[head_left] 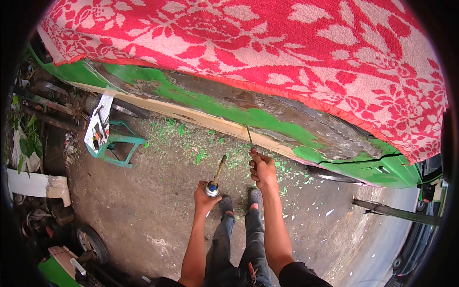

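My left hand [205, 197] is wrapped round a gas canister fitted with a blow torch [217, 173], its metal nozzle tilted up toward the car. Whether a flame burns at the tip cannot be made out. In my right hand [263, 168] is a thin, flat scraper [249, 136], its far end at the lower part of the car's side. The green car body [215, 107] has large bare brown-grey patches where paint is gone. Below the green paint runs a long beige strip [191, 115]. A red and pink floral blanket [267, 43] covers the upper part of the car.
Green paint flakes [201, 156] litter the ground by the car. A teal plastic stool [122, 143] at left bears several tools on a white sheet [99, 126]. A loose wheel [92, 244] and clutter lie at lower left. A post [397, 211] juts in at right.
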`<state>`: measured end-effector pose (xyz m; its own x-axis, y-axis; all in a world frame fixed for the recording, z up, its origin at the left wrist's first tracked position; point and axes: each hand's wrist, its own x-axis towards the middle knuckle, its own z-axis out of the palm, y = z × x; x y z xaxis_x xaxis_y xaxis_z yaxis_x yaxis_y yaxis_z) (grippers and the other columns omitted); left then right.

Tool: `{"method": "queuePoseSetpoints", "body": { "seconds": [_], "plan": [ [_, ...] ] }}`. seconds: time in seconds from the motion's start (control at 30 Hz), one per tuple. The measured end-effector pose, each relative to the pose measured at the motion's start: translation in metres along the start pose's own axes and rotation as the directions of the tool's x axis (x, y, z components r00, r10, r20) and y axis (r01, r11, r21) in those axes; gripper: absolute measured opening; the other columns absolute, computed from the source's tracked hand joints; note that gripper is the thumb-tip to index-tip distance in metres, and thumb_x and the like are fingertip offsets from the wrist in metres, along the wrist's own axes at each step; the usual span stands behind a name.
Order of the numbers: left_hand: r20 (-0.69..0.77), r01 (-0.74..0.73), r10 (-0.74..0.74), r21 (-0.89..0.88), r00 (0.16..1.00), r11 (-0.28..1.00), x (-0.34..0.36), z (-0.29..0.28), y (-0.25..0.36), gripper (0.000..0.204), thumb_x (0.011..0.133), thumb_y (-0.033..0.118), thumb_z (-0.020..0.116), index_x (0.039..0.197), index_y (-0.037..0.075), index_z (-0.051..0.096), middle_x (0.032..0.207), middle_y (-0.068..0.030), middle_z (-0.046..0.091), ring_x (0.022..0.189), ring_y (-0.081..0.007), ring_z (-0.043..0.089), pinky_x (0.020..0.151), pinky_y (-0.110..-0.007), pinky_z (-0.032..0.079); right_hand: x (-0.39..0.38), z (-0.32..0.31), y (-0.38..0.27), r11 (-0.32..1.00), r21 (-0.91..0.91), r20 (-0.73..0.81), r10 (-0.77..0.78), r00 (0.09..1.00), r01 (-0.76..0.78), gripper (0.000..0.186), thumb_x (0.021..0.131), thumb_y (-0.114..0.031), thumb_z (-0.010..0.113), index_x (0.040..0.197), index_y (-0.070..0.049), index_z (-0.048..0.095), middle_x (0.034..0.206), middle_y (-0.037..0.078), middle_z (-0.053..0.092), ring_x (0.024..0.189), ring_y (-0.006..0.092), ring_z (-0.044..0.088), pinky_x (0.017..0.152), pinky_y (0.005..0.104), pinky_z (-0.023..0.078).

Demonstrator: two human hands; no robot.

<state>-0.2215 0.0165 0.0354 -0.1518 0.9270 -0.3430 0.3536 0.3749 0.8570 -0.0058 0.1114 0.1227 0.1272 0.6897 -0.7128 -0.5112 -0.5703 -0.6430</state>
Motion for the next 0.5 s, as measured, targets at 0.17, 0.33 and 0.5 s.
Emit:
{"method": "queuePoseSetpoints", "body": {
  "seconds": [0.17,0.33,0.5],
  "plan": [
    [0.004,-0.011,0.011,-0.007,1.0,1.0,-0.001,0.002,0.002,0.053,0.054,0.008,0.082,0.096,0.004,0.051,0.083,-0.0077,0.064,0.075,-0.0143,0.061,0.069,-0.031,0.051,0.0,0.001,0.005,0.999,-0.031,-0.039,-0.014,0.999,0.013,0.012,0.093,-0.012,0.053,0.102,-0.005,0.058,0.065,-0.002,0.046,0.04,0.0034,0.03,0.033,0.0219,0.018],
    [0.01,0.007,-0.007,-0.008,1.0,1.0,-0.002,0.003,0.0,0.053,0.052,0.009,0.082,0.095,0.004,0.051,0.083,-0.0077,0.065,0.074,-0.0151,0.061,0.068,-0.032,0.051,0.009,-0.004,0.014,1.0,-0.009,-0.028,-0.022,0.999,0.022,0.025,0.095,-0.017,0.055,0.111,0.002,0.058,0.067,0.0,0.049,0.04,0.0052,0.034,0.034,0.0231,0.024],
    [-0.017,-0.055,0.056,0.044,0.998,0.997,-0.002,-0.003,-0.003,0.054,0.052,0.009,0.083,0.095,0.004,0.051,0.083,-0.0091,0.065,0.074,-0.0165,0.062,0.067,-0.033,0.051,0.006,-0.001,0.01,1.0,0.013,-0.008,-0.015,1.0,0.015,0.024,0.094,-0.017,0.055,0.112,0.0,0.058,0.066,0.0,0.048,0.04,0.0049,0.033,0.034,0.023,0.023]
  ]
}}
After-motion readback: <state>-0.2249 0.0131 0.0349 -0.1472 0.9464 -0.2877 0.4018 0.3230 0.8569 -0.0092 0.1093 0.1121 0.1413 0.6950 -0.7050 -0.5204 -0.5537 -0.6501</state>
